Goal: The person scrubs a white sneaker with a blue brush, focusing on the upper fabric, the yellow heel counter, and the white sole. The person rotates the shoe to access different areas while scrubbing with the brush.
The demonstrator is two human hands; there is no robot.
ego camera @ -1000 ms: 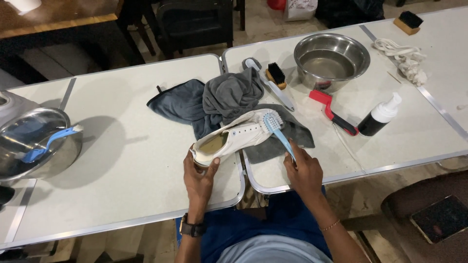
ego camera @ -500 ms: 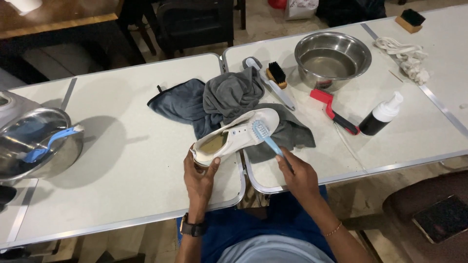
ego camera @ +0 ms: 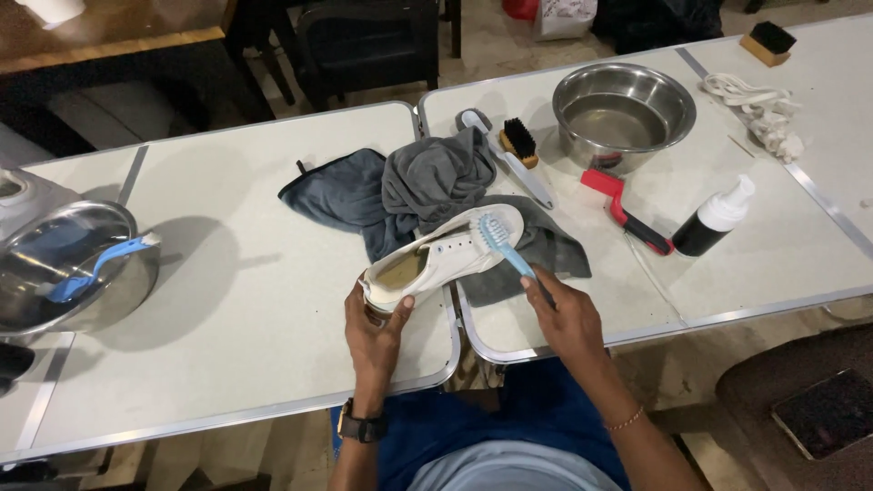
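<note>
Seen from above, a seated person holds a white shoe [ego camera: 446, 257] over the seam between two pale folding tables [ego camera: 255, 309]. The left hand [ego camera: 376, 325] is closed around the heel end of the shoe, thumb on the near side and fingers wrapped underneath, so the shoe is lifted with its toe pointing far and to the right. The right hand [ego camera: 568, 314] is closed around the handle of a light blue brush [ego camera: 503, 243], whose bristled head rests on the top of the shoe near the toe. A dark watch [ego camera: 362, 425] sits on the left wrist and a thin bracelet [ego camera: 624, 420] on the right. Just beyond the shoe, a crumpled grey cloth [ego camera: 427, 186] lies on the tables, spreading to both sides of the seam, partly under the shoe. Farther right on the right-hand table stand a steel bowl [ego camera: 624, 114], a small brush with dark bristles and a white handle [ego camera: 526, 155] just left of it, a red-handled brush [ego camera: 623, 209] near the bowl, and a dark bottle with a white pump top [ego camera: 718, 218] tilted on its side. White laces [ego camera: 759, 114] lie in a loose heap at the far right. At the left edge, a second steel bowl [ego camera: 64, 264] holds another blue brush [ego camera: 100, 266].
</note>
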